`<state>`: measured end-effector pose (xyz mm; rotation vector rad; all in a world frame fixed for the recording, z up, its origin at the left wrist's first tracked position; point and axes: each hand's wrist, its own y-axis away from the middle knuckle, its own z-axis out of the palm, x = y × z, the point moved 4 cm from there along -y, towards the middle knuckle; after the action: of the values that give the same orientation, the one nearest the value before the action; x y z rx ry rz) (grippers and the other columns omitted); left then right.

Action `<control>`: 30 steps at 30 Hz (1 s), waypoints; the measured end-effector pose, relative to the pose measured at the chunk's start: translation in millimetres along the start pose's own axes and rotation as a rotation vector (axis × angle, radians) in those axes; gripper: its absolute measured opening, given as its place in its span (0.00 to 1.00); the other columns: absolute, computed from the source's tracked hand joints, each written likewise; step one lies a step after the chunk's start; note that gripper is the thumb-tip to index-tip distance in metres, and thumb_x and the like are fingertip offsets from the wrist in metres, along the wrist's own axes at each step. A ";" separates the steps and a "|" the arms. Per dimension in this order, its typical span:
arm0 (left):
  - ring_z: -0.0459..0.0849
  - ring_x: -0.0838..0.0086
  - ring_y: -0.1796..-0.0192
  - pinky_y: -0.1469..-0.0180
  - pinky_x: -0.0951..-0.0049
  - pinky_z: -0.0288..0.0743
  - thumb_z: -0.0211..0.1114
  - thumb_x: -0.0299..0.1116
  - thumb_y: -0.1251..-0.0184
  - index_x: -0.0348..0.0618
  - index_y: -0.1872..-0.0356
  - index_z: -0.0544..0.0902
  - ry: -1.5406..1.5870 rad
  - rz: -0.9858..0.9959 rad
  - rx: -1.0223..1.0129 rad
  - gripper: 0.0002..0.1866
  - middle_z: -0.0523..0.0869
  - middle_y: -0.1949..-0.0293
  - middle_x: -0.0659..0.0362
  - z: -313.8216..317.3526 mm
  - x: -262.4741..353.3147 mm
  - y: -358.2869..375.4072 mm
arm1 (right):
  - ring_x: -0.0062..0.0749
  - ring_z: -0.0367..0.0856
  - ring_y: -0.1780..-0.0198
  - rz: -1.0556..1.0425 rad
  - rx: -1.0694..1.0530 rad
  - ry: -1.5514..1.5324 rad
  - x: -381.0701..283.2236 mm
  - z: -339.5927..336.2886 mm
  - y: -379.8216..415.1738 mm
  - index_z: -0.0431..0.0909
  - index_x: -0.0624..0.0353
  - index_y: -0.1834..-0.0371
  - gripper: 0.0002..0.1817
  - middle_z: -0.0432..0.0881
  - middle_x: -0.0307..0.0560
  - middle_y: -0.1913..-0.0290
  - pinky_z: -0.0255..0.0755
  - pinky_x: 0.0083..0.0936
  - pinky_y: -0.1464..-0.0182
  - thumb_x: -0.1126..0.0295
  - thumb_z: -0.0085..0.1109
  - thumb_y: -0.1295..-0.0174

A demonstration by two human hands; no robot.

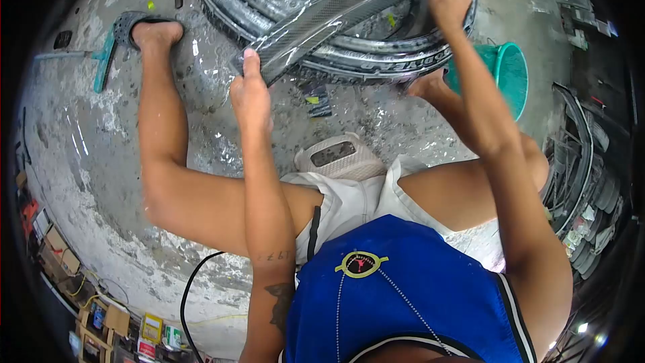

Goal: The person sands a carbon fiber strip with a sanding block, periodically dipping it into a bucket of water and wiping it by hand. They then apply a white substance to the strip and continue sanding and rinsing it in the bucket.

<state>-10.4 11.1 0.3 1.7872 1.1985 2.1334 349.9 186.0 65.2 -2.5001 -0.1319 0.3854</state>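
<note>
The left hand (pixel 251 101) clamps the near left end of the carbon-fibre-patterned panel (pixel 322 21), thumb on top, other fingers hidden underneath. The right hand (pixel 449 1) pinches its far right part. The panel crosses over the tyre (pixel 376 60), whose far edge is cut off; contact between them is unclear.

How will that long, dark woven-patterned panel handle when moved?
The panel looks fairly stiff: between the left hand and right hand, it shows no obvious sag. Its glossy, wet-looking surface could be slippery. It seems thin, so probably light for its length.
</note>
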 end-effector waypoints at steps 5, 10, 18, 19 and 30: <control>0.83 0.68 0.55 0.47 0.68 0.76 0.60 0.58 0.23 0.24 0.52 0.85 0.046 0.036 -0.044 0.35 0.88 0.55 0.49 2.4 -5.1 -8.0 | 0.38 0.84 0.61 -0.429 -0.127 -0.403 -139.6 -8.3 69.9 0.89 0.51 0.67 0.14 0.89 0.40 0.61 0.80 0.31 0.54 0.85 0.65 0.52; 0.83 0.67 0.54 0.45 0.66 0.74 0.60 0.58 0.23 0.25 0.52 0.86 -0.083 -0.010 -0.038 0.35 0.88 0.55 0.51 -3.8 1.2 -1.1 | 0.48 0.85 0.63 -0.079 -0.069 -0.116 -21.2 -7.1 -0.8 0.90 0.53 0.67 0.03 0.90 0.48 0.63 0.80 0.39 0.55 0.73 0.69 0.43; 0.84 0.68 0.54 0.44 0.68 0.75 0.58 0.56 0.21 0.24 0.50 0.86 -0.012 0.019 -0.043 0.33 0.89 0.54 0.51 -2.4 -3.1 -4.2 | 0.45 0.82 0.63 -0.348 -0.047 -0.230 -85.6 -8.4 40.9 0.85 0.57 0.71 0.04 0.87 0.48 0.66 0.77 0.38 0.60 0.77 0.72 0.46; 0.84 0.68 0.54 0.45 0.68 0.76 0.59 0.56 0.21 0.25 0.51 0.86 -0.010 0.007 -0.032 0.33 0.89 0.54 0.51 -1.5 -5.8 -3.9 | 0.44 0.81 0.65 -0.387 -0.095 -0.320 -94.1 -10.5 47.3 0.84 0.57 0.70 0.06 0.85 0.48 0.66 0.77 0.36 0.61 0.79 0.72 0.46; 0.85 0.72 0.48 0.45 0.67 0.75 0.58 0.58 0.22 0.35 0.45 0.86 -0.025 0.006 -0.058 0.31 0.89 0.49 0.57 -5.2 -14.6 -11.1 | 0.56 0.85 0.60 -0.063 -0.151 0.206 20.9 20.9 -44.6 0.88 0.59 0.69 0.08 0.88 0.57 0.65 0.79 0.47 0.53 0.65 0.69 0.39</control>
<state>-14.8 8.2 -18.0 1.7911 1.1150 2.1196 363.2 237.6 69.6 -2.6593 -0.1617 0.0940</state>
